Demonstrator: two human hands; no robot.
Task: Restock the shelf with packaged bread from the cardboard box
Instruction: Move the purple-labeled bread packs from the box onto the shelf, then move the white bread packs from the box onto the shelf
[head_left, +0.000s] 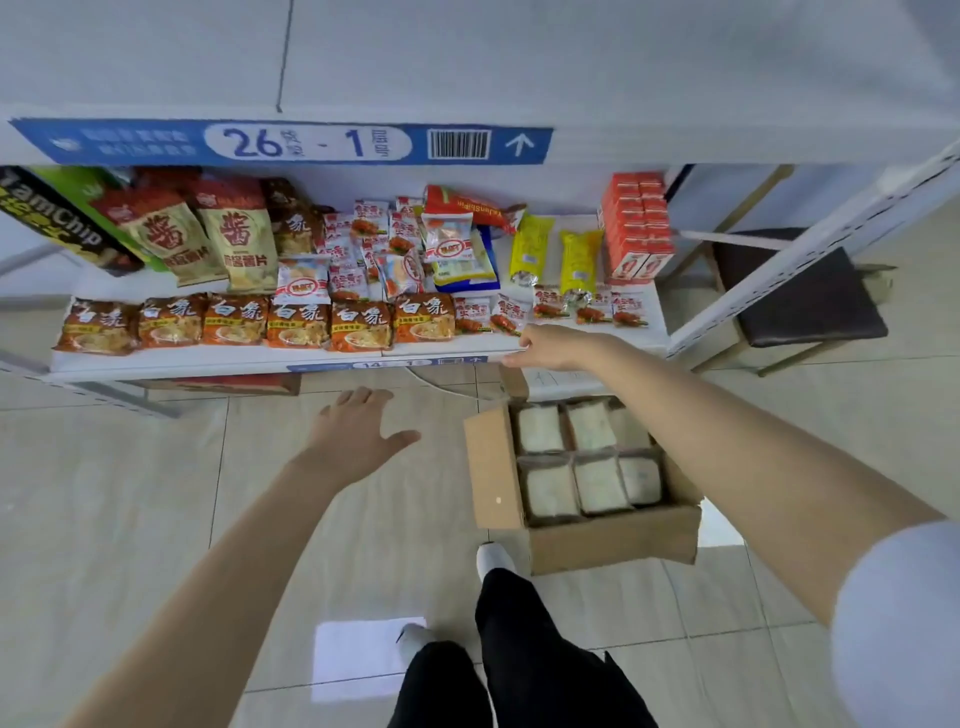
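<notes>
Head view: your left hand (358, 426) hovers spread and empty over the floor; your right hand (550, 345), curled, rests on the shelf (208, 358) edge; bread packs (587, 462) fill the cardboard box (613, 540) below.

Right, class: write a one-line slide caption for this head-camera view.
Right hand at the shelf edge, left hand open, bread-filled cardboard box below.

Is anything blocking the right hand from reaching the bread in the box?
Nothing visible. The right hand rests at the shelf front edge; the cardboard box sits open on the floor just below, its packaged bread uncovered.
</notes>
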